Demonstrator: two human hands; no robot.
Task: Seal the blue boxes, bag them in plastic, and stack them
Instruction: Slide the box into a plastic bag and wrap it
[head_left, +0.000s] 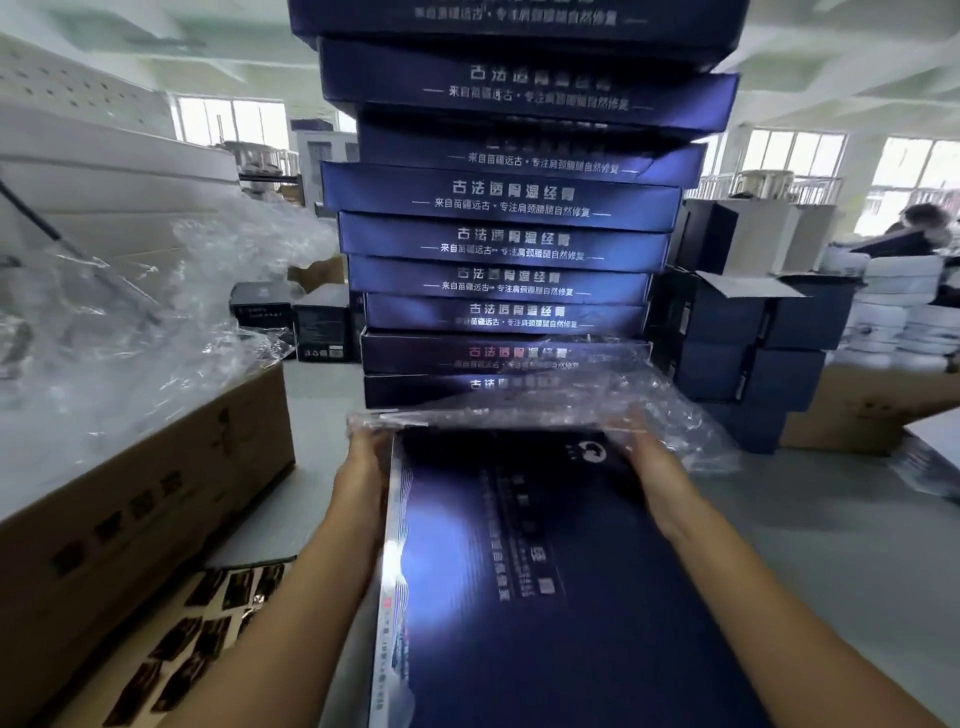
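At 11 o'clock the left hand is being curled round the edge of the plastic bag. The blue box is being held flat, its long axis running from 6 to 12 o'clock, its far end being met by the bag's mouth, just short of the stack. At 1 o'clock the right hand is being held equally near, at the far-right corner; its fingers are being hidden under film, so its grip cannot be told.
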